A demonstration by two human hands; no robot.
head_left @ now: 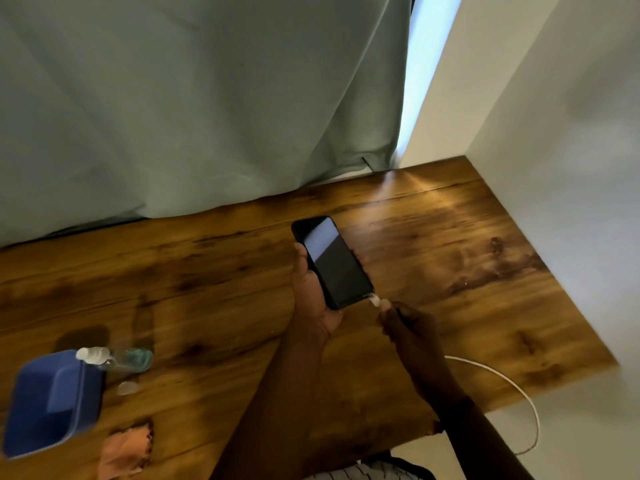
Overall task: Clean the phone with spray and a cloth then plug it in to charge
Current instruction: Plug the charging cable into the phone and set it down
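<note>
A black phone [332, 261] with a dark screen is held above the wooden table [467, 258], cradled in my left hand [310, 289], whose fingers curl round its edges. My right hand [405, 327] pinches the white plug of a charging cable [374, 301] right at the phone's bottom port. The white cable [505, 382] trails off the table's right edge. A clear spray bottle [117, 358] with bluish liquid lies on its side at the left. A pinkish cloth [126, 452] lies crumpled near the front edge.
A blue plastic tub [52, 403] stands at the front left beside the bottle, with a small clear cap [127, 388] near it. A grey-green curtain [190, 116] hangs behind the table. A white wall [554, 150] borders the right side.
</note>
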